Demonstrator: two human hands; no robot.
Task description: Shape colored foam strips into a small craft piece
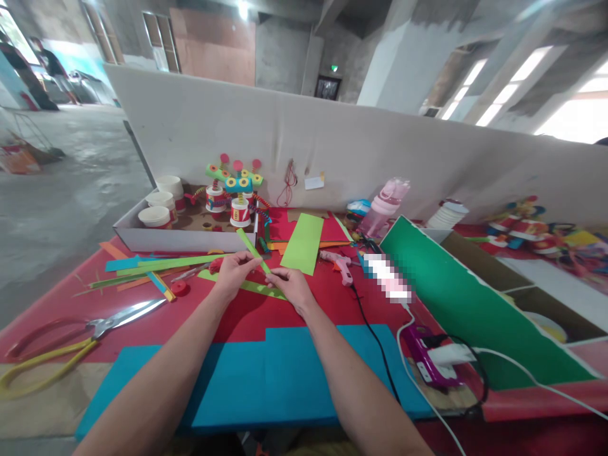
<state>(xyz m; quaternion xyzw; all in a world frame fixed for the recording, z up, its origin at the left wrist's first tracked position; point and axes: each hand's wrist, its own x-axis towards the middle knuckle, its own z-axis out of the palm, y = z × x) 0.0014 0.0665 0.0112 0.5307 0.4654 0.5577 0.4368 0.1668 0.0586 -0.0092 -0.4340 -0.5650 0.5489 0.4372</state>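
Between my two hands is a narrow light green paper strip, slanting from upper left to lower right. My left hand pinches its middle from the left side. The fingers of my right hand are closed on its lower end. Under my hands another green strip lies on the red table cover. A wider green paper sheet lies just beyond my right hand. A pink hot glue gun rests to the right of it. Left of my left hand are a red roll and several cut paper strips.
Large scissors lie at the left. Blue sheets cover the near edge. A white box with cups and paper-cup figures stands at the back left. On the right are a green panel, a purple power strip, cables and a pink bottle.
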